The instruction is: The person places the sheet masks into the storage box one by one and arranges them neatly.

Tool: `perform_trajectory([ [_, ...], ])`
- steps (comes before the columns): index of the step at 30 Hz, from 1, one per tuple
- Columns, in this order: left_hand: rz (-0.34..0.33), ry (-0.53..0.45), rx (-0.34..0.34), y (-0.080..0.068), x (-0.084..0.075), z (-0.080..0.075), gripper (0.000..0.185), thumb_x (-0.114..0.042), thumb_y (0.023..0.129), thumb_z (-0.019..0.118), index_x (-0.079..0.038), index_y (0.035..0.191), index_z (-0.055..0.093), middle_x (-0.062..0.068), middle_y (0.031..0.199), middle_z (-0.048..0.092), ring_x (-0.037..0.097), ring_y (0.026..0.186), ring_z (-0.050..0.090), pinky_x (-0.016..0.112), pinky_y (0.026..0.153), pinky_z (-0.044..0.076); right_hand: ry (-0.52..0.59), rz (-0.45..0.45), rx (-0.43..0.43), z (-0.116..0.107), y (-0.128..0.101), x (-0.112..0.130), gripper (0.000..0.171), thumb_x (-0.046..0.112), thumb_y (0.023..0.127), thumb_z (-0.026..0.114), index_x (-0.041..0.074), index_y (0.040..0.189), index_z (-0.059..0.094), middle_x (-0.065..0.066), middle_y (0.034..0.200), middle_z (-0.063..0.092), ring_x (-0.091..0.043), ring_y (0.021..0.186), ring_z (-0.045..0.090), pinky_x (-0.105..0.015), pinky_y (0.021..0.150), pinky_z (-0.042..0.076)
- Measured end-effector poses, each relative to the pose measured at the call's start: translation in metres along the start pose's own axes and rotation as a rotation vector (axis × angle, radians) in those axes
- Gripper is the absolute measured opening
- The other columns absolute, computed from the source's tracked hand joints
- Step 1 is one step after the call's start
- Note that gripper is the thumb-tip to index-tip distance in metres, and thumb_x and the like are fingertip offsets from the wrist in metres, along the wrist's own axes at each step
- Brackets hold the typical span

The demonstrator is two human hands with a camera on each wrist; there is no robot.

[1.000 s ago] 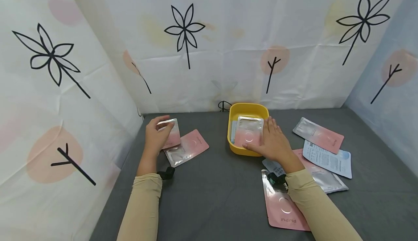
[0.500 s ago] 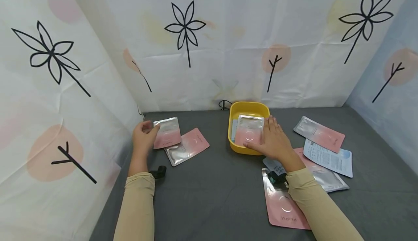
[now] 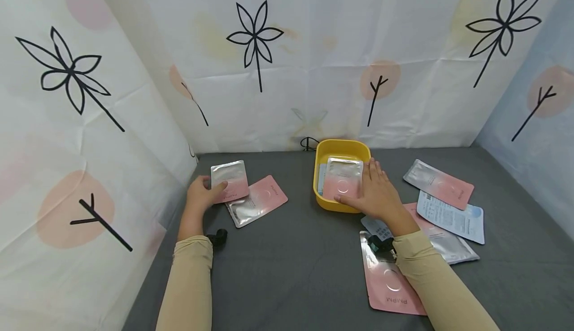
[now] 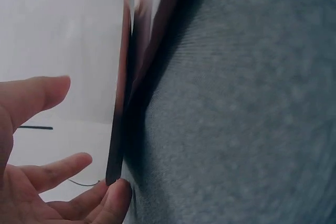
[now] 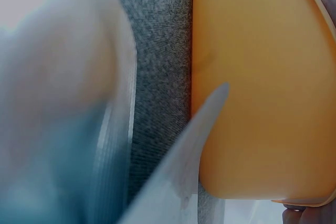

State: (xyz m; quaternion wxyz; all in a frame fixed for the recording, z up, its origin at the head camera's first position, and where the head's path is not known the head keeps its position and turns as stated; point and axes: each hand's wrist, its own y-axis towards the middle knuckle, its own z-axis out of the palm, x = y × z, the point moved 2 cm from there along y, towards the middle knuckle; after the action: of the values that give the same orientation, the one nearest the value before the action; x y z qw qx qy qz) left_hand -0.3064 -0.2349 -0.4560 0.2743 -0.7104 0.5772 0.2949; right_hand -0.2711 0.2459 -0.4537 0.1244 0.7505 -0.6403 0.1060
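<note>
My left hand (image 3: pixel 199 191) is at the left edge of a small square pink-and-silver sachet (image 3: pixel 230 180). In the left wrist view, fingertips (image 4: pixel 119 195) touch the sachet's edge (image 4: pixel 119 129), while the thumb is held apart from it. The sachet partly overlaps another pink-and-silver sachet (image 3: pixel 260 200) on the grey cloth. My right hand (image 3: pixel 378 191) rests on the right front corner of a yellow tub (image 3: pixel 319 199), fingers stretched along its side rim and thumb toward the front rim. Inside the tub stands a similar square sachet (image 3: pixel 342 181), with a pale blue one (image 3: pixel 321 177) behind it.
Several sachets lie at the right: a pink-and-silver one (image 3: pixel 439 184), a pale blue printed one (image 3: pixel 450 216), and a large pink one (image 3: pixel 387 288) partly under the right forearm. A patterned white curtain (image 3: pixel 309 72) stands behind the table.
My left hand released the square sachet and drew back leftward, then came in again lower at its left edge. My right hand and the tub keep their place.
</note>
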Motion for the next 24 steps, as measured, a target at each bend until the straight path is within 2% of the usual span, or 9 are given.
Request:
perform_trajectory([
  [9,-0.014,0.034,0.005,0.003,0.001,0.007,0.08,-0.041,0.101,0.066,0.01,0.156,0.038,0.036,0.154,0.046,0.049,0.142,0.048,0.062,0.119,0.041,-0.015,-0.001,0.009,0.0,0.001,-0.001,0.136,0.091,0.087,0.05,-0.011,0.166,0.005,-0.031,0.175,-0.001,-0.049,0.164,0.003,-0.063,0.132,0.011],
  [16,-0.038,0.086,0.004,0.006,-0.001,0.014,0.086,-0.046,0.097,0.07,0.008,0.157,0.039,0.036,0.156,0.044,0.05,0.146,0.043,0.063,0.122,0.038,-0.009,0.002,0.018,0.0,0.0,-0.001,0.136,0.089,0.087,0.051,-0.01,0.166,0.004,-0.03,0.176,-0.004,-0.048,0.164,0.002,-0.063,0.132,0.01],
  [24,0.0,0.055,-0.03,0.006,0.0,0.015,0.08,-0.017,0.088,0.081,0.011,0.152,0.042,0.039,0.148,0.051,0.052,0.138,0.051,0.061,0.115,0.045,-0.01,0.006,0.026,-0.001,0.0,0.0,0.135,0.089,0.088,0.051,-0.01,0.166,0.003,-0.03,0.176,-0.005,-0.048,0.164,0.001,-0.063,0.132,0.01],
])
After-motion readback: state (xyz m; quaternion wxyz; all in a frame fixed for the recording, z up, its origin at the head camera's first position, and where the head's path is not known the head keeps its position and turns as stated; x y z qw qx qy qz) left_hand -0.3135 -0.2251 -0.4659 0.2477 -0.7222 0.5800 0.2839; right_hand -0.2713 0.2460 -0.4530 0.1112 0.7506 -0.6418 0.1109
